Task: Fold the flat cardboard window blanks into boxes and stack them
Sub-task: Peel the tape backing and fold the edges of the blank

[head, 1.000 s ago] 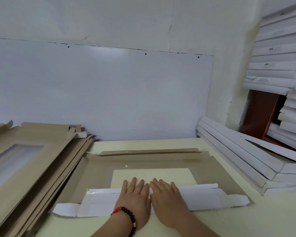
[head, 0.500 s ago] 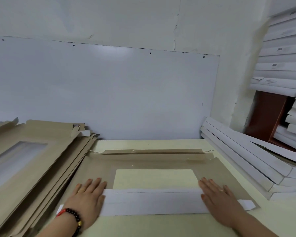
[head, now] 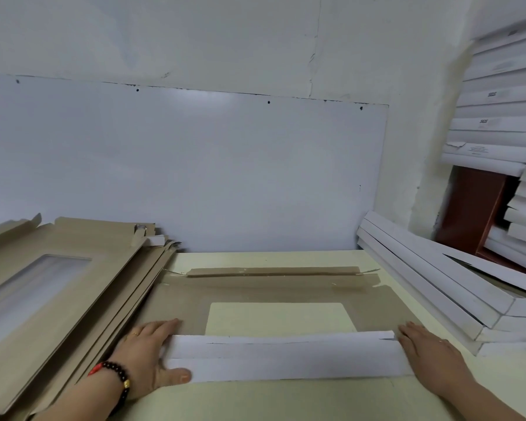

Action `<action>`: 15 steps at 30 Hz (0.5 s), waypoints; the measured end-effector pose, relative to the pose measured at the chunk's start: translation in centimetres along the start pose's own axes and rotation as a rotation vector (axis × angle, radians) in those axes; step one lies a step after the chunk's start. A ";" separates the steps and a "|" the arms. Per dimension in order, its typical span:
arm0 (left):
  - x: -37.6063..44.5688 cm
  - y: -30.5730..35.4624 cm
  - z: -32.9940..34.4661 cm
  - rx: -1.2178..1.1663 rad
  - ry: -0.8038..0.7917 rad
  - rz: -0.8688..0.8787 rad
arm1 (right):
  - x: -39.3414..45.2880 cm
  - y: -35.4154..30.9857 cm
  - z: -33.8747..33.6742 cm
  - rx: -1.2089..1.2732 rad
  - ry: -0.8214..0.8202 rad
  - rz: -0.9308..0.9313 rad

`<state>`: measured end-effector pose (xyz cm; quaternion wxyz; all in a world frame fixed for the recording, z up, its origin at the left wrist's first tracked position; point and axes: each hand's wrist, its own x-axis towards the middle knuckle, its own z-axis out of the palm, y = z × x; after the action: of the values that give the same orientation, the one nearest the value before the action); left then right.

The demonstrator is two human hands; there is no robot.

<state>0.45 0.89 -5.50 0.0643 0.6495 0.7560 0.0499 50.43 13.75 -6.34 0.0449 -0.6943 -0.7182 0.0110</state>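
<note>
One cardboard window blank [head: 264,294] lies flat on the pale table [head: 286,399], its white near flap [head: 286,355] folded over. Two hands press at the flap's ends, fingers straight: left hand [head: 148,357], right hand [head: 428,354]. A second ago they sat together mid-flap. One stack of flat blanks [head: 58,287] leans left; folded white boxes [head: 431,287] are piled right.
</note>
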 end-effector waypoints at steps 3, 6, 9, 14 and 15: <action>0.7 1.3 -1.7 0.124 -0.076 0.025 | 0.1 -1.5 -1.0 0.050 0.059 -0.035; 1.5 3.1 -3.4 0.228 -0.176 0.018 | 0.7 -2.8 -2.1 0.036 0.009 -0.092; 1.9 4.6 -4.5 0.289 -0.229 0.004 | 1.2 -3.8 -3.6 -0.018 -0.135 -0.113; 1.7 6.6 -5.1 0.244 -0.268 -0.009 | 1.2 -4.2 -4.9 0.069 -0.279 -0.103; 1.5 7.0 -5.1 0.216 -0.250 -0.005 | 1.2 -4.3 -5.2 0.048 -0.265 -0.133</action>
<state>6.24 3.50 0.61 0.0881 0.6518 0.7447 -0.1130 46.50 14.51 -0.74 -0.0334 -0.6363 -0.7619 0.1167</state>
